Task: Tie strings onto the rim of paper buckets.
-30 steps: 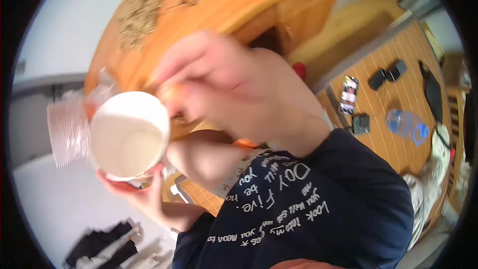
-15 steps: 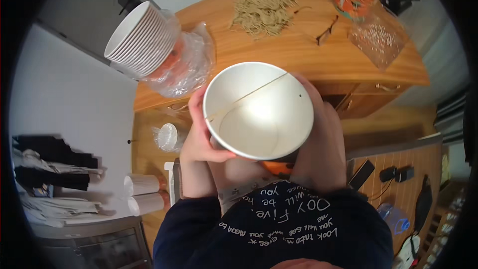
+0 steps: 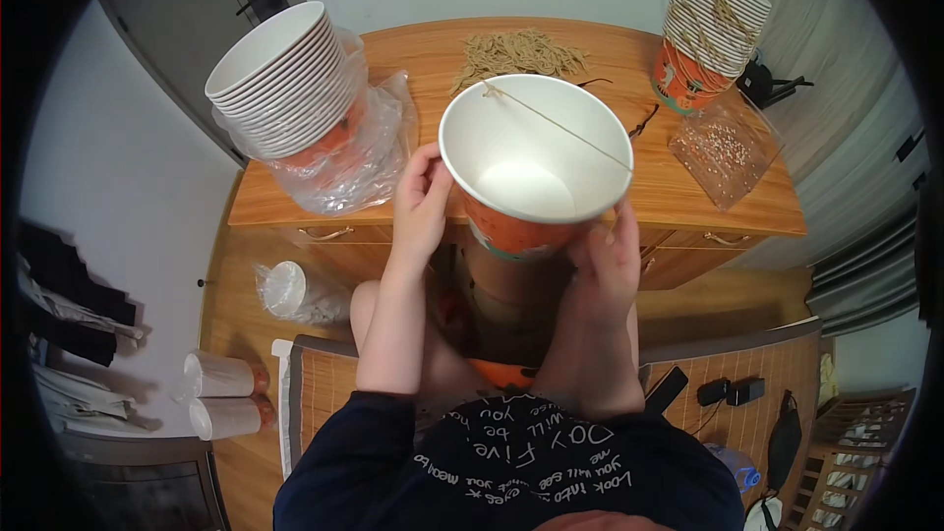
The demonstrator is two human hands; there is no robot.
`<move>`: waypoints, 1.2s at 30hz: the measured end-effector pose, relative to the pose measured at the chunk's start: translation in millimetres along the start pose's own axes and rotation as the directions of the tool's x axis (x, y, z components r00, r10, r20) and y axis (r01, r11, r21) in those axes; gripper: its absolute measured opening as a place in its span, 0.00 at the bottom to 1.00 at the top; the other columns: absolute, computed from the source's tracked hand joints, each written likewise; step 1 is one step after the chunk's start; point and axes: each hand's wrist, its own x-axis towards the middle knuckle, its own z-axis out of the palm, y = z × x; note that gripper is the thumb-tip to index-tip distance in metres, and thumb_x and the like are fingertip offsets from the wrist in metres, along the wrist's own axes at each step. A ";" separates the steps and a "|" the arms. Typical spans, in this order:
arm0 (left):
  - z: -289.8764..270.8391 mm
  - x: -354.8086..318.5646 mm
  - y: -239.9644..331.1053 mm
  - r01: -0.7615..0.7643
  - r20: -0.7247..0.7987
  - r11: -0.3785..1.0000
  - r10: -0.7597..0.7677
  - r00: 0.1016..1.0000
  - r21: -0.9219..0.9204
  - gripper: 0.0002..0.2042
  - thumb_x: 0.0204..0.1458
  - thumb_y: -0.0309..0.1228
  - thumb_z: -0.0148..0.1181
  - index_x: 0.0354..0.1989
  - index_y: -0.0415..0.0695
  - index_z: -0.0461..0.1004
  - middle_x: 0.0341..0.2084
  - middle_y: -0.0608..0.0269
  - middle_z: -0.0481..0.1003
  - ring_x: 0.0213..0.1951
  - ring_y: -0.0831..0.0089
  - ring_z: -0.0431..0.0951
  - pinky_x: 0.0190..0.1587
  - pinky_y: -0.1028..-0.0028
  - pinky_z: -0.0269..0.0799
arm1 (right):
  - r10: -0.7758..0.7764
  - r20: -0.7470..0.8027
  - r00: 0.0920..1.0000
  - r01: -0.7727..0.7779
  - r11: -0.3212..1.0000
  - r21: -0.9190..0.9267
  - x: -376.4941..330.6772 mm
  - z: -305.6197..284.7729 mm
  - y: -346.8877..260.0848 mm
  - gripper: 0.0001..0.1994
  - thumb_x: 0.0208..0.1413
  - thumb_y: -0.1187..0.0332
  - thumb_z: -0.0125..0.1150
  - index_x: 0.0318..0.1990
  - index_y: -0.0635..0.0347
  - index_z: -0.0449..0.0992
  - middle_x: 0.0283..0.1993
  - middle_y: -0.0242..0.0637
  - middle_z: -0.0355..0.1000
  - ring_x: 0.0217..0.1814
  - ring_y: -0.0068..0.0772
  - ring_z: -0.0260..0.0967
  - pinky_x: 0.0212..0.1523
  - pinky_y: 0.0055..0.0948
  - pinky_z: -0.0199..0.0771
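Over my lap, at the table's front edge, I hold a large paper bucket (image 3: pixel 526 182) with its mouth tilted up toward me. Its inside is white and its outside orange. A thin tan cord (image 3: pixel 560 125) stretches across the mouth from rim to rim, with a small knot near the far left end. My left hand (image 3: pixel 423 211) is closed on the bucket's left side, just below the rim. On the right, my right hand (image 3: pixel 608 261) has its fingers bent against the lower side; some fingertips are hidden.
A pile of tan cords (image 3: pixel 521 54) lies on the wooden table (image 3: pixel 393 44). At left stands a plastic-wrapped bucket stack (image 3: pixel 285 88); at right, another stack (image 3: pixel 713 34) draped with cords. Near that lies a clear bag of small beads (image 3: pixel 723 152). Wrapped white stacks (image 3: pixel 226 374) are on the floor.
The bucket has moved away from my body and turned, so the cord now slopes down to the right instead of up. My view has lifted, showing more of the right stack.
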 end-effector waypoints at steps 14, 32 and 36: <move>-17.7 32.2 -35.7 0.016 -0.228 0.998 -0.029 0.973 -0.057 0.17 0.65 0.28 0.43 0.60 0.33 0.62 0.52 0.51 0.71 0.55 0.64 0.71 0.59 0.68 0.63 | 0.292 0.233 0.928 -0.190 0.906 -0.377 -20.4 33.2 21.1 0.43 0.57 0.80 0.47 0.74 0.60 0.26 0.25 0.24 0.66 0.26 0.11 0.58 0.31 0.11 0.59; 34.3 -59.2 3.3 0.343 0.537 0.856 -0.094 0.838 -0.386 0.29 0.65 0.47 0.45 0.68 0.41 0.56 0.53 0.53 0.73 0.55 0.70 0.71 0.57 0.70 0.65 | -0.132 0.134 0.982 0.187 0.765 -0.617 -27.5 51.0 1.5 0.19 0.60 0.76 0.50 0.57 0.68 0.57 0.44 0.48 0.76 0.52 0.37 0.69 0.60 0.36 0.62; 43.2 -65.6 3.8 0.322 0.412 0.720 -0.056 0.909 -0.615 0.31 0.66 0.47 0.44 0.70 0.40 0.49 0.60 0.50 0.66 0.61 0.65 0.66 0.65 0.65 0.57 | -0.213 0.285 0.934 0.355 0.616 -0.703 -22.6 41.2 -2.1 0.15 0.64 0.73 0.48 0.56 0.66 0.57 0.38 0.48 0.78 0.58 0.39 0.66 0.66 0.41 0.54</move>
